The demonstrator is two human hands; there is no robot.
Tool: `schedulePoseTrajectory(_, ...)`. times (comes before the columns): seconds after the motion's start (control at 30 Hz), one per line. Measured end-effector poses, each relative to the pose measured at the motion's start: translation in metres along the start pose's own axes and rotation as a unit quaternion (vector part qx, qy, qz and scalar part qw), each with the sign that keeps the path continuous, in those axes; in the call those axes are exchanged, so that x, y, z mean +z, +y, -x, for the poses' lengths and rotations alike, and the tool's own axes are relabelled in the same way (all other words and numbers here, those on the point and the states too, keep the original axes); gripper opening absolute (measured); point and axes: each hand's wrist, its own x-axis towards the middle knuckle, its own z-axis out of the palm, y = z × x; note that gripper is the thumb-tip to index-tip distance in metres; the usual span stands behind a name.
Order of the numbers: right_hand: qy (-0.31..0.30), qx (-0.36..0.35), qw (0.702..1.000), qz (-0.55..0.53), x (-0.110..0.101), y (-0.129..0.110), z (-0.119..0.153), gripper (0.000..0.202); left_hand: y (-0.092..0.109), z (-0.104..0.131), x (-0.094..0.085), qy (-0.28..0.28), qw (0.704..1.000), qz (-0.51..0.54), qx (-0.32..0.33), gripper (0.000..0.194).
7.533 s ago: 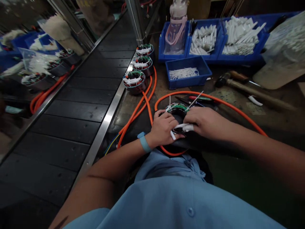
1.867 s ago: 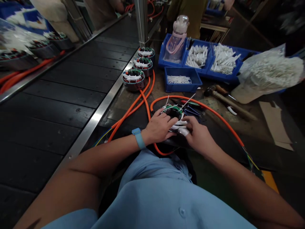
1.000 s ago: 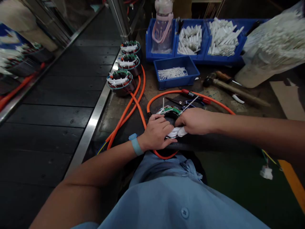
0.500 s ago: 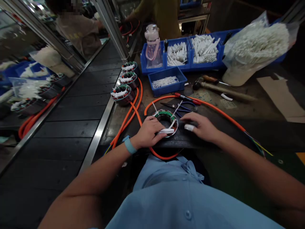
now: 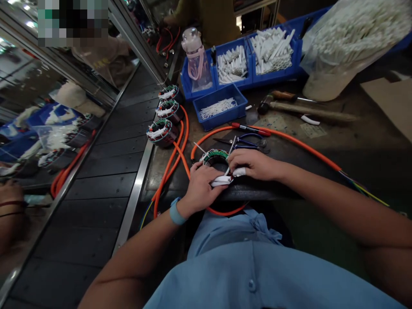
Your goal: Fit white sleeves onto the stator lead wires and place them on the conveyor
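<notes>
A ring-shaped motor stator (image 5: 216, 153) with green and copper windings lies on the bench in front of me. My left hand (image 5: 203, 182) is wrapped round its left and near side, the thumb against white sleeves (image 5: 221, 180) on the near rim. My right hand (image 5: 249, 165) is at the right rim with curled fingers; a finger wears a white wrap (image 5: 239, 172). What its fingertips pinch is hidden. One thin white tie (image 5: 200, 148) sticks up from the far left of the ring, and another white tie (image 5: 232, 144) rises beside my right fingers.
An orange cable (image 5: 289, 136) curves behind the stator past blue-handled scissors (image 5: 247, 140). Beyond are a blue tray (image 5: 220, 120) of white ties, bins of white sleeves (image 5: 272, 51), a bottle (image 5: 196, 62) and a hammer (image 5: 309, 110). Several stators (image 5: 161, 132) stand left beside the conveyor (image 5: 106, 184).
My right hand has moved left, from beside the stator onto its right rim, and its fingers have closed. My left hand stays on the stator. The camera view has shifted.
</notes>
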Motion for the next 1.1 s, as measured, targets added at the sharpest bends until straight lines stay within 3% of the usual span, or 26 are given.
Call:
schedulePoseTrajectory(0.1, -0.032, 0.013, 0.999, 0.012, -0.01, 0.003, -0.009, 0.008, -0.003, 0.003, 0.005, 0.02, 1.0, 0.011, 0.004, 0.019)
schedulePoseTrajectory(0.17, -0.064, 0.012, 0.994, 0.091, -0.019, 0.001, -0.015, 0.009, -0.005, 0.004, 0.007, 0.032, 0.999, 0.014, 0.012, 0.022)
schedulePoseTrajectory(0.27, -0.13, -0.018, 0.958, 0.253, -0.028, -0.011, -0.024, 0.016, -0.006, 0.005, 0.01, 0.053, 0.998, 0.019, 0.018, 0.023)
schedulePoseTrajectory(0.37, -0.184, -0.044, 0.922, 0.337, -0.027, -0.026, -0.033, 0.017, -0.007, 0.004, 0.012, 0.055, 0.998, 0.014, 0.011, 0.024)
schedulePoseTrajectory(0.47, -0.222, -0.061, 0.911, 0.342, -0.019, -0.039, -0.043, 0.016, -0.007, 0.004, 0.012, 0.049, 0.999, 0.003, 0.011, 0.025)
schedulePoseTrajectory(0.57, -0.245, -0.065, 0.924, 0.287, -0.016, -0.04, -0.045, 0.016, -0.007, 0.005, 0.012, 0.05, 0.999, -0.005, 0.018, 0.026)
schedulePoseTrajectory(0.63, -0.209, -0.067, 0.951, 0.219, -0.019, -0.034, -0.038, 0.018, -0.008, 0.005, 0.012, 0.052, 0.998, -0.002, 0.022, 0.025)
schedulePoseTrajectory(0.73, -0.026, -0.036, 0.99, 0.136, -0.021, -0.017, -0.013, 0.021, -0.008, 0.005, 0.012, 0.053, 0.998, 0.003, 0.025, 0.025)
schedulePoseTrajectory(0.83, 0.127, 0.009, 0.985, 0.119, -0.009, -0.002, 0.016, 0.024, -0.01, 0.005, 0.013, 0.058, 0.998, 0.005, 0.027, 0.025)
schedulePoseTrajectory(1.0, 0.165, -0.021, 0.979, 0.121, 0.029, 0.005, 0.036, 0.036, -0.01, 0.005, 0.014, 0.064, 0.998, 0.002, 0.024, 0.025)
schedulePoseTrajectory(1.1, 0.182, -0.046, 0.97, 0.153, 0.04, 0.003, 0.036, 0.035, -0.009, 0.005, 0.016, 0.06, 0.998, 0.001, 0.024, 0.024)
